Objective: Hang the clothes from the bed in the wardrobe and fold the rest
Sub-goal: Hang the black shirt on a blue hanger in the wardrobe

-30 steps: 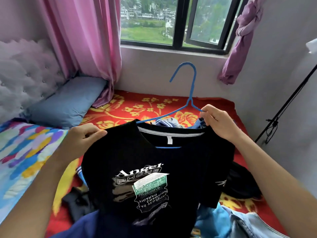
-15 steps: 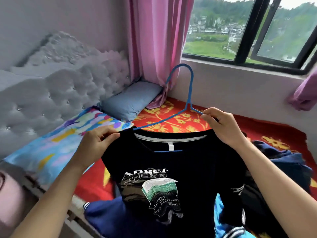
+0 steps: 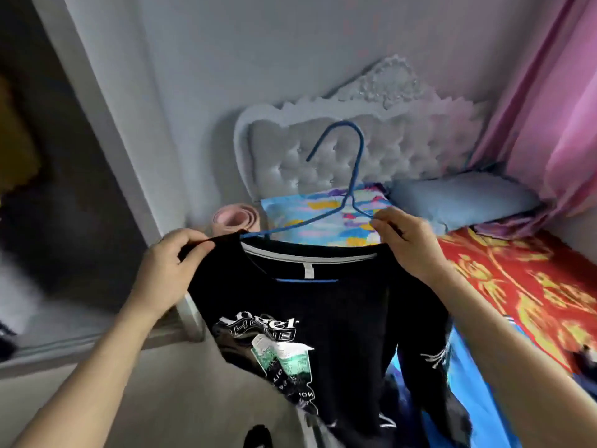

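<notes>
Fingers of left hand (image 3: 164, 266) pinch black T-shirt (image 3: 323, 318) shoulder; right hand (image 3: 408, 245) pinches shirt on blue hanger (image 3: 347, 185).

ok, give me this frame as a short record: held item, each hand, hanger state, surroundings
held item: black T-shirt with white and green print, on a blue wire hanger
left hand: pinches one shoulder of the shirt
right hand: grips the hanger arm at the other shoulder
hanger state: hook up, free, on no rail
bed: red floral sheet, blue pillow, white tufted headboard
other: pink curtain at right, rolled pink mat by the headboard
</notes>
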Tool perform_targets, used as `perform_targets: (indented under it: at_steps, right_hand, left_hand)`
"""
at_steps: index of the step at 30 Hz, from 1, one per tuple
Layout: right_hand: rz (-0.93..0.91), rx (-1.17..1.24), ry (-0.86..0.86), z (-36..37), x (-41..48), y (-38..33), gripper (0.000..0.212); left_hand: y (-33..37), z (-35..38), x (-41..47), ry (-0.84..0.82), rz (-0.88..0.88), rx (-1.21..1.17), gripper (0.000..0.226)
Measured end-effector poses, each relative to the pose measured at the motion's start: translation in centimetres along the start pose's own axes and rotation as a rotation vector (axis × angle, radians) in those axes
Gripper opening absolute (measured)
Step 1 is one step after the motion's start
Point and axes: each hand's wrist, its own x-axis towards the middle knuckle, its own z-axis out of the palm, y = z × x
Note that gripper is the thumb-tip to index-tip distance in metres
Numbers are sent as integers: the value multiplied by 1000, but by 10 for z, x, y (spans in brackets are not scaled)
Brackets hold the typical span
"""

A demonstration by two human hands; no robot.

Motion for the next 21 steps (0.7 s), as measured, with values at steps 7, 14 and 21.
perform_targets:
  at_steps: [7,14,21]
  right_hand:
    - [-218,56,-160,81,41,-94,11]
    - [-339,107,-256,172,81,-199,14]
    - [-374,215,-255,275,110,-307,15]
  left_hand:
    - [-44,-111,-35,299,-83,213,5]
    - [-112,-219,-38,458,-142,225,23]
    - [-173,-322,-24,576,22,509,7]
